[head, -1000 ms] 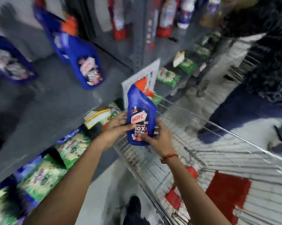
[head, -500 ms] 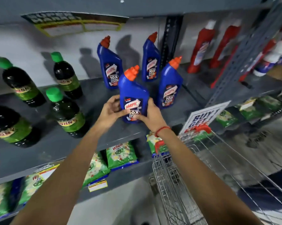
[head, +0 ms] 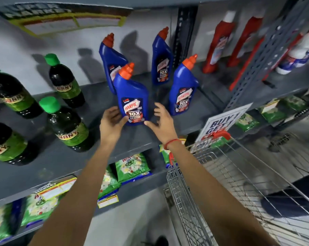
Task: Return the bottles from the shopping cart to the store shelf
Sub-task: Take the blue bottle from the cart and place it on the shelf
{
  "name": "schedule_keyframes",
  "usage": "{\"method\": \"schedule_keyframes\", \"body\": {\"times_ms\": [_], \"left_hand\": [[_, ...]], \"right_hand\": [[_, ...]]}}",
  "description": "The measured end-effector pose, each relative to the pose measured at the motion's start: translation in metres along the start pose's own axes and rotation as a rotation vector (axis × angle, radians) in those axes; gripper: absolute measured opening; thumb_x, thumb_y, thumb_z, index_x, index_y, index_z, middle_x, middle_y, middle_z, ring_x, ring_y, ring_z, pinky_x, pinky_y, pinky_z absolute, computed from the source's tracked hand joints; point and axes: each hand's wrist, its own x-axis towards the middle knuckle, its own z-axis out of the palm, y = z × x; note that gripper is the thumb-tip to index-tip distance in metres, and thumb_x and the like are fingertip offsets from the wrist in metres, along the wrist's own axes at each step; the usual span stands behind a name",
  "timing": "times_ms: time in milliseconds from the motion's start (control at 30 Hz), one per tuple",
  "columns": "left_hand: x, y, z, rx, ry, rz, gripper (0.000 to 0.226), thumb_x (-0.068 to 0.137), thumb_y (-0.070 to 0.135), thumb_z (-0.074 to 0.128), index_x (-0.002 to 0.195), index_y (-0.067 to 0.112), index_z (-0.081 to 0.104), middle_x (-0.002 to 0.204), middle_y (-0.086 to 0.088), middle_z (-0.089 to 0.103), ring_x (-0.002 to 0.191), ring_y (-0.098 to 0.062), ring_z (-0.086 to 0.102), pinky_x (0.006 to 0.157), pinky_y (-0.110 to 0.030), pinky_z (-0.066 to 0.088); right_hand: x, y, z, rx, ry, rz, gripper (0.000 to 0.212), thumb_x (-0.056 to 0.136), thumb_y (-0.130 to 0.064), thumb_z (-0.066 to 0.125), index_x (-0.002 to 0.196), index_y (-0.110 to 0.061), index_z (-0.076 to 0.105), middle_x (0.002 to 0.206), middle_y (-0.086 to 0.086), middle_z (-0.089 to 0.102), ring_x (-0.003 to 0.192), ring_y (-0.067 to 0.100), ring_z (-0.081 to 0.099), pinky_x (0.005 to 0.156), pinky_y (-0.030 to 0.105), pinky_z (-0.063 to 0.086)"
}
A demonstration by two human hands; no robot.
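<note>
— At the front edge of the grey shelf [head: 64,162], what are the hands doing?

— Left hand [head: 111,124] is loosely cupped, thumb and fingertips touching the lower left side of the front blue bottle [head: 132,98]; it steadies more than grips. Right hand [head: 160,121] is spread open just beside the bottle's right side, holding nothing (its fingers are a bit blurred, so I cannot tell whether a fingertip brushes the label).

— And the bottle itself?

— Standing upright on the shelf board, near the front edge, orange cap up, label facing out. I judge it as set down, with only the letting go left.

— What's around it?

— Three more blue bottles [head: 182,89] stand behind and to its right, toward the back of the same board. Dark bottles with green caps [head: 66,125] fill the left end, red bottles [head: 217,41] stand past the upright at the right end. Detergent packets [head: 132,166] lie on the shelf below.

— How much is left?

— Hard to say. The wire shopping cart [head: 212,183] sits below the shelf's right end, and the part of its basket that shows holds no bottle I can make out, though much of it runs out of view. At least four are on the shelf.
</note>
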Motion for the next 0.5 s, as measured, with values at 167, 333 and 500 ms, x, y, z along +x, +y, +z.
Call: {"method": "schedule_keyframes", "body": {"times_ms": [167, 333, 500], "left_hand": [[-0.072, -0.025, 0.039, 0.164, 0.16, 0.177, 0.024, 0.082, 0.006, 0.059, 0.105, 0.009, 0.056, 0.095, -0.009, 0.06, 0.071, -0.006, 0.058, 0.066, -0.012, 0.049], [-0.128, -0.051, 0.125, 0.36, -0.359, 0.278, 0.019, 0.082, 0.007, 0.058, 0.099, 0.013, 0.06, 0.096, -0.006, 0.063, 0.074, -0.014, 0.061, 0.069, -0.021, 0.05], [-0.178, -0.1, 0.204, 0.55, -0.95, 0.099, 0.026, 0.079, 0.001, 0.062, 0.104, 0.001, 0.061, 0.101, -0.013, 0.067, 0.092, -0.031, 0.065, 0.082, -0.03, 0.052]], "right_hand": [[-0.081, 0.059, -0.055, 0.053, 0.339, 0.04, 0.038, 0.082, -0.011, 0.065, 0.112, -0.031, 0.053, 0.108, 0.0, 0.056, 0.095, 0.019, 0.06, 0.076, 0.021, 0.054], [-0.18, 0.146, -0.11, -0.066, 0.492, 0.416, 0.023, 0.086, -0.01, 0.062, 0.108, -0.01, 0.056, 0.107, 0.013, 0.062, 0.091, 0.027, 0.062, 0.075, 0.039, 0.056], [-0.294, 0.227, -0.127, -0.131, 0.442, 1.002, 0.03, 0.082, -0.004, 0.064, 0.109, 0.003, 0.055, 0.102, 0.025, 0.063, 0.092, 0.037, 0.062, 0.083, 0.045, 0.051]]}}
